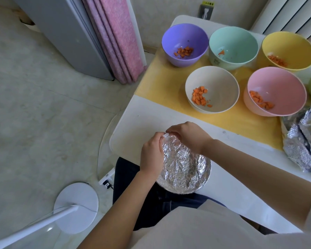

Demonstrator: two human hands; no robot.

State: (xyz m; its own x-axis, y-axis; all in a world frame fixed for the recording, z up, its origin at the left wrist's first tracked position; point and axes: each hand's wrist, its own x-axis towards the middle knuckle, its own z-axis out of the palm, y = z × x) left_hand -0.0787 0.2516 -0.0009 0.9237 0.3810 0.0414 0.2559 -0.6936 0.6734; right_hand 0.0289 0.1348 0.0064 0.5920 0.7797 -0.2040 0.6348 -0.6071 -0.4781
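Observation:
A round bowl covered in crinkled aluminium foil [182,168] sits at the near edge of the white table [142,119], partly over my lap. My left hand [151,153] holds its left rim, fingers curled on the foil edge. My right hand [188,134] reaches over the far rim and pinches the foil at the top left. The bowl's contents are hidden by the foil.
On a yellow mat [162,81] stand a purple bowl [184,44], teal bowl [232,46], yellow bowl [288,50], cream bowl [212,88] and pink bowl [275,90], each holding chopped carrot. Loose foil [305,141] lies at the right. A white fan base [75,207] stands on the floor.

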